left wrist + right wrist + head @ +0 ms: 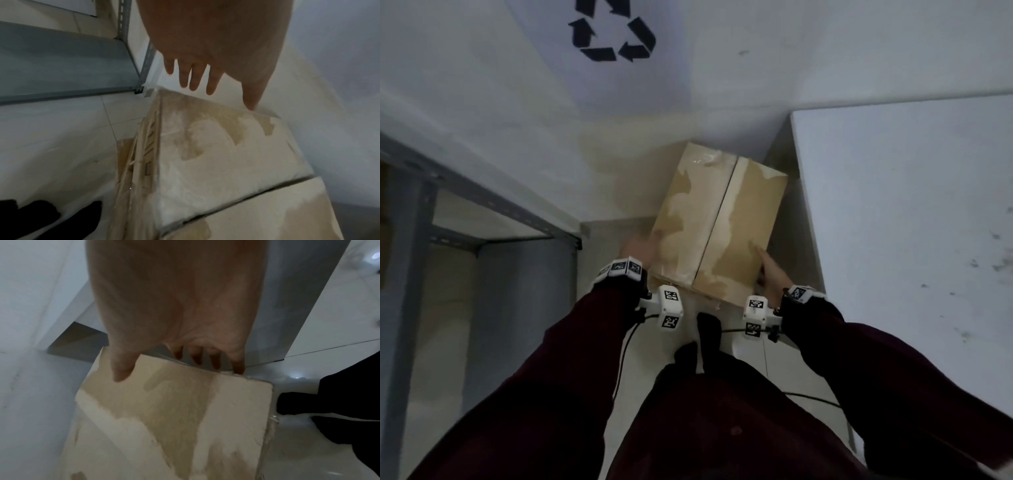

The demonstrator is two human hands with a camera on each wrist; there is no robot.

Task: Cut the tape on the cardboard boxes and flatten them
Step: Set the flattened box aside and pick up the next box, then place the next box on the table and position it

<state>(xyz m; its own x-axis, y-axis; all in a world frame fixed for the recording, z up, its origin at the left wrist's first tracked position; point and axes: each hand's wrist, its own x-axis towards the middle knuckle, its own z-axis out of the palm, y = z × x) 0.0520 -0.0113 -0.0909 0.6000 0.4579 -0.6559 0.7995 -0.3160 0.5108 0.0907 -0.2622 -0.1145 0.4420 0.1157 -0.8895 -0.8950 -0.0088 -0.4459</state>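
Here, both hands flank one brown cardboard box with pale torn patches (717,219), which sits on the pale tiled floor (784,370) directly ahead of them. The left hand (637,248) lies at the box's left side, fingers (194,78) straight and spread, the thumb reaching the near top edge; it grips nothing. The right hand (772,270) is at the right near corner, thumb laid on the top face, fingers (216,360) dropping down past the side edge; fingers only loosely bent, no firm clasp that I can confirm. Whether the left palm actually touches the side is unclear.

Judgement: the two-sided placement reads as bracing or getting ready to lift or turn the box, since it is wedged in a corner and needs to come clear before flattening.

Box contents: not visible. The two top flaps meet along a dark centre seam (717,219) running away from the hands; a slight gap shows in the left wrist view, so the tape there looks already parted or stripped. The box is not yet flattened. No cutting tool is visible.

Outward: grey metal shelving frame (482,212) left of the left hand; a white cabinet-like panel (911,222) right of the right hand; a white wall with a black recycling symbol (613,31) beyond the box. Dark socked feet (705,339) stand between the wrists.
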